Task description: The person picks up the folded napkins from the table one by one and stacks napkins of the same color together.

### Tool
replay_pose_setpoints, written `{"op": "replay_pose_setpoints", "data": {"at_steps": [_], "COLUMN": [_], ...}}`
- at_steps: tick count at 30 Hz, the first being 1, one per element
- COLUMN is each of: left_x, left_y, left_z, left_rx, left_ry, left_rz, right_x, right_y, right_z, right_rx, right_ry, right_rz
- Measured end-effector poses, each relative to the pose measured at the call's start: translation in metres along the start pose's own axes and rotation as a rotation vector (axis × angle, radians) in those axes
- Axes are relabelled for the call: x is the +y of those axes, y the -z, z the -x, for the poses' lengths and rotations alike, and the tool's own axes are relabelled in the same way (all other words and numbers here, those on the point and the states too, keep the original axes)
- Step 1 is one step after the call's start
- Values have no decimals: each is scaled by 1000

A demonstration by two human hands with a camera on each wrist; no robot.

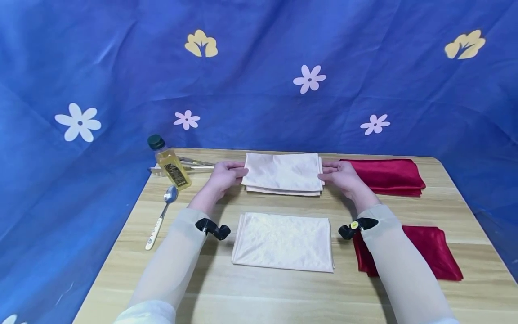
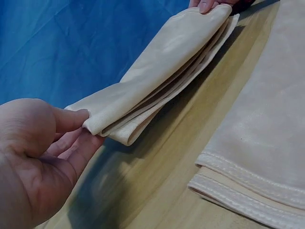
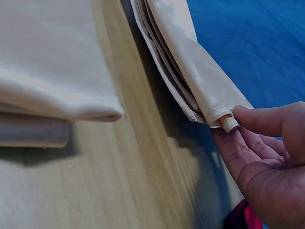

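Note:
A folded cream satin cloth point(image 1: 283, 172) is held at its two short ends near the table's back edge. My left hand point(image 1: 228, 175) pinches its left end between thumb and fingers; my right hand point(image 1: 341, 176) does the same at the right end. In the left wrist view, the folded cloth point(image 2: 162, 71) shows several layers along its near side and a shadow under it. The right wrist view shows the thumb on top of the cloth's corner point(image 3: 221, 117) and the fingers beneath. A second folded cream cloth point(image 1: 283, 242) lies flat on the table, nearer to me.
Two folded dark red cloths lie at the right, one behind point(image 1: 384, 177) and one in front point(image 1: 429, 252), partly under my right forearm. At the left are a bottle of yellow liquid point(image 1: 173, 168), a spoon point(image 1: 158, 220) and metal utensils point(image 1: 198, 164). A blue curtain point(image 1: 251, 112) hangs behind the table.

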State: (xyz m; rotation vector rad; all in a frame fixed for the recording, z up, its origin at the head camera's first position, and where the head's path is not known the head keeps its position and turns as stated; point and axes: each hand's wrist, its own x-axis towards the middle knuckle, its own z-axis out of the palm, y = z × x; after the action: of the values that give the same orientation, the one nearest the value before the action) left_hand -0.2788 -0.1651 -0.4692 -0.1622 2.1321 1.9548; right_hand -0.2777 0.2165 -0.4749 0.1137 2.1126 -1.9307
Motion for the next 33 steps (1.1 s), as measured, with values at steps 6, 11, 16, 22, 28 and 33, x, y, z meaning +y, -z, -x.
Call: {"op": "replay_pose_setpoints", "data": {"at_steps": [6,11,16,22,28,33], "left_x": [1,1,7,16,22,28], "left_y": [6,11,10,7,3,5], "left_z": [8,13,18,24,37,49], "left_rx": [-2,-10,-25,-46,-72,-81], "left_ry": [-6,-10,-20,-33,-45,-38], "left_rz": [-11,8,21,54,53,47], "right_x": [-7,-14,-21,-26,-31,-33], "right_y": [-2,-3,0,8,15,18], "right_z": [7,16,27,39,56,70], "right_rx": [0,-12,-19,-35,-26,-46], "right_ry": [20,25,45,69,70,79], "right_rz": [12,9,-9,-62,-58,-41]}}
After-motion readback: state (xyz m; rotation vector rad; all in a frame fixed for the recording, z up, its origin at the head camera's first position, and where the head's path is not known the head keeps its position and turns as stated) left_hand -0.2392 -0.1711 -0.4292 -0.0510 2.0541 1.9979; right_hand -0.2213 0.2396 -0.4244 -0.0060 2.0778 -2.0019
